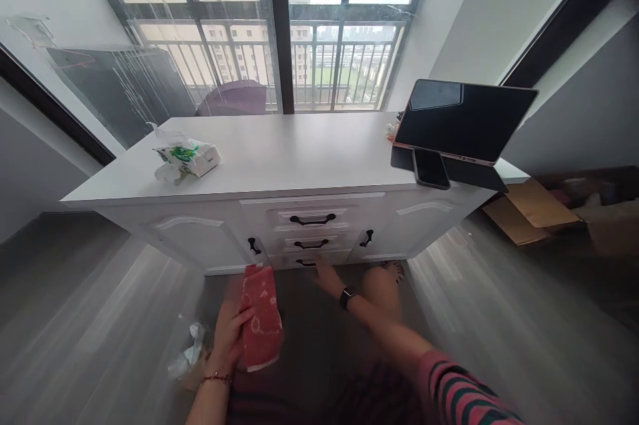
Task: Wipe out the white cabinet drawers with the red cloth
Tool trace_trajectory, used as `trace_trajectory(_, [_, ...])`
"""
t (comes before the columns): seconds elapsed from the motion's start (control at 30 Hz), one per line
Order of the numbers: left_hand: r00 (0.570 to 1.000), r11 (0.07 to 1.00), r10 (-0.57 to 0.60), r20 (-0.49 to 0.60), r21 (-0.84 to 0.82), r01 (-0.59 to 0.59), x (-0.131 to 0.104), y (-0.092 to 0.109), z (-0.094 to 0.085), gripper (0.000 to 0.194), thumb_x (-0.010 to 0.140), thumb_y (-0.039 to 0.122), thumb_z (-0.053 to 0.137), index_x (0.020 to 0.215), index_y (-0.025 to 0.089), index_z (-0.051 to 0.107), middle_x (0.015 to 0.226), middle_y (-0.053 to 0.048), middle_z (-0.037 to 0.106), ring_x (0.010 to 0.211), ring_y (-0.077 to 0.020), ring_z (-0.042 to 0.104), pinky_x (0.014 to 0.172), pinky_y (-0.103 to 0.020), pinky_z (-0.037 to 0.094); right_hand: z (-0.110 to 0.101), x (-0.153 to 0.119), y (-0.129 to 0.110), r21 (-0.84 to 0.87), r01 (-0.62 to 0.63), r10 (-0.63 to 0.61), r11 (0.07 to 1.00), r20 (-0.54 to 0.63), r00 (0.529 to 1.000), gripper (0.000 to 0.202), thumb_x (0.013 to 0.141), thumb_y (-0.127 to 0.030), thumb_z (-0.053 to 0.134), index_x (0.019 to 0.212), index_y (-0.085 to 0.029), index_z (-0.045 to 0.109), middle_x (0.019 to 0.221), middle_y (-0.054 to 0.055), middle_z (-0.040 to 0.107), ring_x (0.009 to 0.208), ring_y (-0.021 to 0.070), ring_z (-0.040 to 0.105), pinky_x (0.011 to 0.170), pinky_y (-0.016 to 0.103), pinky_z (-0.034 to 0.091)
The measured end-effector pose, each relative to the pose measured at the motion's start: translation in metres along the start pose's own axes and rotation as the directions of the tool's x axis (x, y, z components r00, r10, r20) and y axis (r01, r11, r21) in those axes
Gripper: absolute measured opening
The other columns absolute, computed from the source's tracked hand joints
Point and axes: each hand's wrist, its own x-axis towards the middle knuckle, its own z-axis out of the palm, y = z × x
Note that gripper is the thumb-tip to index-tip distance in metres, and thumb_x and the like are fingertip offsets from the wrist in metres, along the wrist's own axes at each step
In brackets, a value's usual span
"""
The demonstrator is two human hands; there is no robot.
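My left hand is closed around a red folded cloth with a pale pattern and a whitish lower edge. The cloth is held upright in front of the white cabinet. My right hand, with a dark watch on its wrist, reaches down to the lowest drawer. Its fingers look stretched out, beside the right end of the black drawer handle; whether they touch it is unclear. Two more drawers above have black handles, and all three look closed.
On the cabinet top stand a tissue pack at left, and a tablet and phone at right. An open cardboard box sits on the right floor. Crumpled white plastic lies left of my left hand. My bent knee is near the cabinet.
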Motion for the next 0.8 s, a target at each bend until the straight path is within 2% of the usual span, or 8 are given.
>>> trace_trajectory(0.07, [0.998,1.000,-0.013,0.055,-0.002,0.013,-0.002,0.000,0.005,0.032,0.041,0.007,0.086,0.071,0.013,0.074,0.068,-0.004,0.073,0.058,-0.0155,0.066,0.058,-0.022,0.050,0.019,-0.016,-0.004,0.055,-0.131,0.124,0.990,0.128,0.984,0.041,0.072,-0.054,0.068,0.096,-0.020,0.070,0.096,0.008,0.072,0.086,0.0242,0.068,0.079,0.038,0.053])
trace_trajectory(0.13, [0.993,0.999,-0.047,0.107,0.012,0.046,-0.004,-0.001,0.012,0.031,0.043,0.007,0.086,0.071,0.012,0.074,0.067,-0.004,0.073,0.057,-0.0155,0.065,0.057,-0.023,0.050,0.029,-0.046,-0.011,0.178,-0.306,0.256,0.935,0.257,0.932,0.048,0.077,-0.058,0.062,0.107,-0.021,0.068,0.102,0.009,0.071,0.090,0.0243,0.068,0.080,0.039,0.053])
trace_trajectory(0.2, [0.983,0.996,-0.084,0.166,0.037,0.079,-0.006,-0.005,0.020,0.030,0.046,0.010,0.086,0.073,0.013,0.073,0.067,-0.004,0.072,0.058,-0.0163,0.065,0.059,-0.024,0.051,0.032,-0.082,-0.020,0.324,-0.382,0.308,0.865,0.257,0.916,0.051,0.077,-0.059,0.062,0.114,-0.023,0.065,0.114,0.009,0.068,0.102,0.0249,0.065,0.087,0.040,0.051])
trace_trajectory(0.3, [0.952,0.989,-0.142,0.270,0.077,0.126,-0.010,-0.019,0.033,0.042,0.051,0.014,0.086,0.091,0.016,0.073,0.078,-0.005,0.075,0.068,-0.0198,0.069,0.067,-0.029,0.053,0.030,-0.124,-0.038,0.446,-0.289,0.288,0.847,0.072,0.955,0.052,0.074,-0.058,0.067,0.112,-0.023,0.064,0.117,0.010,0.066,0.108,0.0260,0.061,0.091,0.040,0.049])
trace_trajectory(0.4, [0.937,0.991,-0.135,0.321,0.068,0.119,-0.025,-0.045,0.045,0.058,0.054,0.016,0.085,0.109,0.020,0.068,0.097,-0.008,0.075,0.087,-0.0235,0.070,0.081,-0.035,0.053,0.022,-0.149,-0.057,0.438,-0.206,0.253,0.875,-0.051,0.966,0.046,0.075,-0.053,0.067,0.109,-0.022,0.062,0.109,0.009,0.067,0.103,0.0245,0.063,0.092,0.040,0.049])
trace_trajectory(0.57, [0.952,0.997,-0.024,0.307,-0.056,0.044,-0.080,-0.083,0.065,0.065,0.063,0.023,0.081,0.125,0.025,0.059,0.116,-0.008,0.069,0.107,-0.0259,0.064,0.094,-0.036,0.049,0.001,-0.177,-0.087,0.312,-0.136,0.208,0.940,-0.211,0.955,0.050,0.078,-0.044,0.069,0.120,-0.021,0.053,0.102,0.005,0.066,0.092,0.0202,0.062,0.085,0.033,0.050])
trace_trajectory(0.67, [0.963,0.986,-0.044,0.265,-0.142,0.084,-0.115,-0.090,0.075,0.062,0.068,0.026,0.079,0.126,0.029,0.057,0.117,-0.005,0.069,0.107,-0.0233,0.064,0.094,-0.034,0.049,-0.007,-0.189,-0.105,0.286,-0.140,0.211,0.948,-0.234,0.949,0.046,0.077,-0.044,0.069,0.114,-0.020,0.057,0.093,0.003,0.065,0.082,0.0183,0.060,0.076,0.029,0.051])
trace_trajectory(0.8, [0.925,0.951,-0.061,0.374,-0.259,0.168,-0.143,-0.089,0.084,0.054,0.075,0.035,0.072,0.126,0.029,0.057,0.121,-0.005,0.067,0.115,-0.0230,0.060,0.101,-0.037,0.045,-0.009,-0.200,-0.126,0.381,-0.107,0.188,0.918,-0.183,0.965,0.028,0.075,-0.045,0.070,0.087,-0.020,0.063,0.087,0.002,0.063,0.081,0.0175,0.059,0.076,0.028,0.050])
